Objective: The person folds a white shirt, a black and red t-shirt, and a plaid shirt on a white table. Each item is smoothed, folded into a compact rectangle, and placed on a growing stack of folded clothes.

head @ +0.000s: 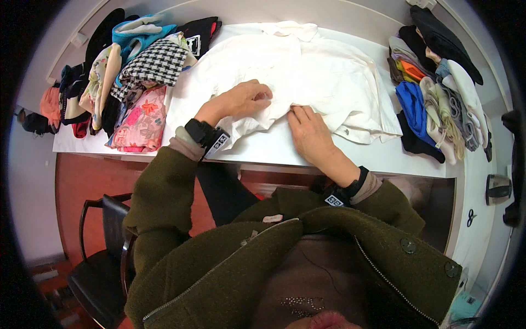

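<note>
A white collared shirt (335,78) lies spread on the white table (267,150), its collar (294,29) at the far side and its wrinkled hem towards me. My left hand (246,96) is over the left part of the shirt, fingers curled and thumb apart, with no cloth seen between them. At the middle of the near hem, my right hand (310,131) has its fingertips on the fabric edge and seems to pinch it; the thumb is hidden. Both wrists wear black straps with printed-code tags.
To the left are piled clothes, with a houndstooth cloth (158,61) and a pink floral garment (141,121). Folded clothes, one blue (415,111), stand at the right. Black scissors (471,218) lie on the right side surface. A black chair (104,242) is at lower left.
</note>
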